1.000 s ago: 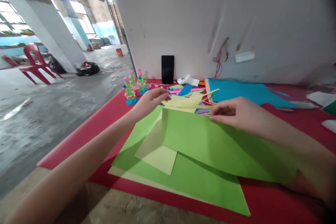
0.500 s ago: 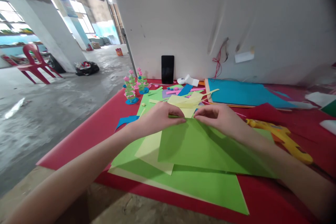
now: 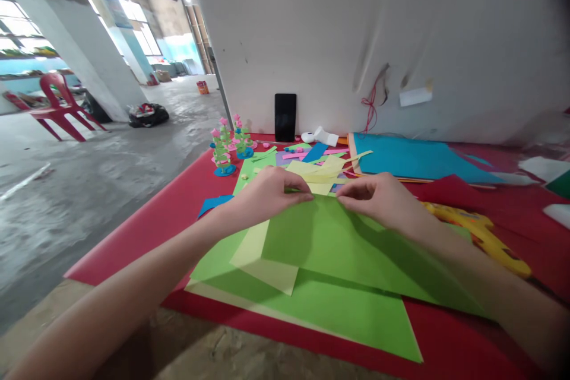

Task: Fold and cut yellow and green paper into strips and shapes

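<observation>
Both hands pinch the far edge of a green paper sheet (image 3: 320,243), which slopes toward me above the table. My left hand (image 3: 274,193) is closed on that edge with thumb and fingertips. A short way to the right, my right hand (image 3: 378,199) grips the same edge between thumb and fingers. Beneath lies a larger green sheet (image 3: 347,314), and a pale yellow piece of paper (image 3: 265,264) sticks out between the two. Beyond the hands, pale yellow paper strips (image 3: 323,170) lie in a loose pile.
Two small paper flower plants (image 3: 222,157) on blue bases stand at the far left. A black phone (image 3: 285,117) leans on the white board. Blue paper (image 3: 414,154) lies at the back right. A yellow glue gun (image 3: 494,240) rests by my right forearm on the red tabletop (image 3: 133,237).
The held green sheet has shifted slightly, its near right corner now reaching further right and nearer me. My hands are a little further apart along its edge.
</observation>
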A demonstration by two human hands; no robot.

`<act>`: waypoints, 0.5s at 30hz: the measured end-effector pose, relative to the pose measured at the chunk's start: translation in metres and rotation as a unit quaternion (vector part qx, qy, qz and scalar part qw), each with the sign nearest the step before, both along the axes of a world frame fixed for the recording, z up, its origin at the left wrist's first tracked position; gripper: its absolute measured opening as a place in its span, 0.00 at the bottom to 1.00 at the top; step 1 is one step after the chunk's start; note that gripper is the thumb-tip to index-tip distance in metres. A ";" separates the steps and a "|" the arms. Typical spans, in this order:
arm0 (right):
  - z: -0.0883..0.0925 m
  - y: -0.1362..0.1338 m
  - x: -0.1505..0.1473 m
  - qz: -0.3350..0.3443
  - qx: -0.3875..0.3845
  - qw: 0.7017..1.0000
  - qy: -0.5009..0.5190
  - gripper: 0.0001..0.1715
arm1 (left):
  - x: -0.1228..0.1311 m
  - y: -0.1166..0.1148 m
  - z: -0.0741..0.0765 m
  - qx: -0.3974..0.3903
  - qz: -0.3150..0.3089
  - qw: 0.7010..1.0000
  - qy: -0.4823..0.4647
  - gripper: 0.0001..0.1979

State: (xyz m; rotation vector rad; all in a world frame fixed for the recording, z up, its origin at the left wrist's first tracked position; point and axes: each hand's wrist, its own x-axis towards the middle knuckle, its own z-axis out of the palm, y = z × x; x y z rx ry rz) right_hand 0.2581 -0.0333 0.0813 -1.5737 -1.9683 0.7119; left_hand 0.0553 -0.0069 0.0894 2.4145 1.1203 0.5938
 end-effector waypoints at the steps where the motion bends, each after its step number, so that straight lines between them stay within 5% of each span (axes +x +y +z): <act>1: 0.000 0.003 0.003 -0.004 -0.001 1.000 -0.008 0.09 | -0.002 0.002 0.001 0.003 0.010 1.000 0.003 0.10; 15: -0.001 0.027 0.041 -0.044 0.020 0.996 -0.076 0.08 | -0.066 0.038 0.032 0.029 0.158 0.987 0.020 0.14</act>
